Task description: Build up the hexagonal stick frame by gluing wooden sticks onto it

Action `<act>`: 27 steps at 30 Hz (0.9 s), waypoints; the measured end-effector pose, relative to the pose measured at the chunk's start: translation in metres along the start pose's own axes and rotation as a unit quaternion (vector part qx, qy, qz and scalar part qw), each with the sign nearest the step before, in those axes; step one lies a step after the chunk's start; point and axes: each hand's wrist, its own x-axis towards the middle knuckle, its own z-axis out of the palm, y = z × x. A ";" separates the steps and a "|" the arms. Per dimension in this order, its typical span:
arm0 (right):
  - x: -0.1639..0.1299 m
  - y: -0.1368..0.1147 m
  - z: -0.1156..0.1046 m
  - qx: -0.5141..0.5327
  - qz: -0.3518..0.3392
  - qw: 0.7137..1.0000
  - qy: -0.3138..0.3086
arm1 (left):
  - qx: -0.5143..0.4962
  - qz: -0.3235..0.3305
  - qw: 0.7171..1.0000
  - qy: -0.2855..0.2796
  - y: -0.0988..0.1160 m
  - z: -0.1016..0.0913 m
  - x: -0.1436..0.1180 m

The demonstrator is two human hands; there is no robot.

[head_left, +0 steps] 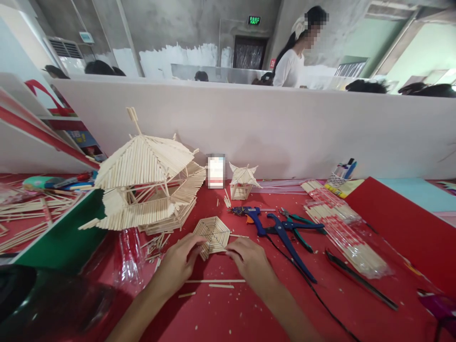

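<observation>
Steadying the hexagonal stick panel (213, 234) flat on the red table (249, 308) just before the big stick pavilion (149, 185), left hand (178, 266) and right hand (249, 259) pinching opposite edges with fingertips, keeping the glued sticks from shifting.

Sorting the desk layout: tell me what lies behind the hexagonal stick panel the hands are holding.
Behind the hexagonal stick panel, held by the left hand and right hand, stand the large stick pavilion and small pavilion model. The red tabletop beneath the panel is covered.
</observation>
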 end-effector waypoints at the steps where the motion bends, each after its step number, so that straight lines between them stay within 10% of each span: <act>1: 0.000 0.001 0.000 -0.006 -0.005 1.000 -0.001 | 0.012 0.012 1.000 -0.001 -0.002 -0.002 0.000; 27: 0.002 -0.001 0.011 -0.002 0.019 0.999 -0.028 | 0.052 0.063 0.996 -0.039 -0.005 0.001 -0.003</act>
